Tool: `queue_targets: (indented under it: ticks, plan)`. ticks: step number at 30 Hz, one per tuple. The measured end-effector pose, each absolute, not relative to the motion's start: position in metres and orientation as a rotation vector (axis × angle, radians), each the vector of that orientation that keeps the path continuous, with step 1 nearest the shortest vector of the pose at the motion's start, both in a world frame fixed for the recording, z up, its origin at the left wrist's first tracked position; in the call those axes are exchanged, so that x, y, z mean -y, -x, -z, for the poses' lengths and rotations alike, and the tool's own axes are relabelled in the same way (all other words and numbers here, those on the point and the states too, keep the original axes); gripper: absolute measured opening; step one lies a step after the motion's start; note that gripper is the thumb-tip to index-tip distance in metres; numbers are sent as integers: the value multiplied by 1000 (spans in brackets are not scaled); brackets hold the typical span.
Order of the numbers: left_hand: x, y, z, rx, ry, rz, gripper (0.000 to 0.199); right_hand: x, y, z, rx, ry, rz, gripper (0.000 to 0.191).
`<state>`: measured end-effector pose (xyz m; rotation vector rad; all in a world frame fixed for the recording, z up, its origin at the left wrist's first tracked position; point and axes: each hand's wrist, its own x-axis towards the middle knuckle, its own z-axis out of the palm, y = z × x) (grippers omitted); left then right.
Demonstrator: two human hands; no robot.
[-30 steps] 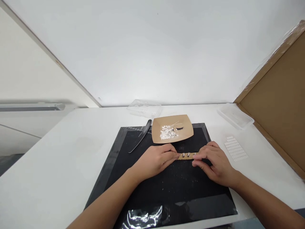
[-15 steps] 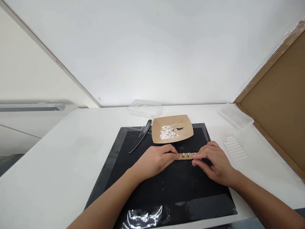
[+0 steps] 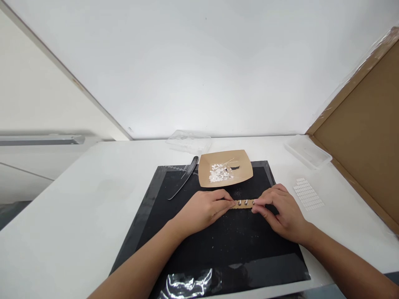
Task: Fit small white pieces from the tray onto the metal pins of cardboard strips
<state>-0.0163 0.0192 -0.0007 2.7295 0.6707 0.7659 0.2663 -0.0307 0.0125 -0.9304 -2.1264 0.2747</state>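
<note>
A narrow brown cardboard strip [image 3: 242, 204] lies over the black mat, carrying small dark metallic round pieces in a row, with short white bits standing up from them. My left hand [image 3: 204, 211] is closed, pinching the strip's left end between thumb and fingertips. At the other end, my right hand [image 3: 280, 211] has its thumb and index finger closed around the strip beside the rightmost round piece. Those fingers partly cover that piece, so whether they also grip it cannot be made out. Both ends of the strip are hidden by my fingers.
Behind the strip sits a brown paper tray [image 3: 243, 160] with white bits inside. Left of it lies a black curved tool [image 3: 187, 176] on the black mat [image 3: 187, 249]. A sheet of white pieces [image 3: 308, 194], a clear plastic box [image 3: 308, 151] and a plastic bag [image 3: 189, 142] rest around.
My right thumb and index finger have shifted slightly right, and the rightmost round piece shows a little more. My left hand and the strip stay nearly still.
</note>
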Motion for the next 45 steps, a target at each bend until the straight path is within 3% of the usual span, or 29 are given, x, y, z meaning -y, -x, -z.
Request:
queue_targets:
  ticks: [15,21,29,45]
  plan:
    - [-15,11,-1,-722,-2718,-716,16,32,-266,-6,1967,1136,-389,6]
    - [-12,9,-3,-755,-2748,-787,13,34,-265,-7,1859,1149,-631,4]
    - [-2,1,-14,-621,-2655,-1001,9,43,-257,-8,1799,859,-947,10]
    - [17,-12,-13,-466,-2412,-1183,12,41,-247,-12,1911,795,-822,14]
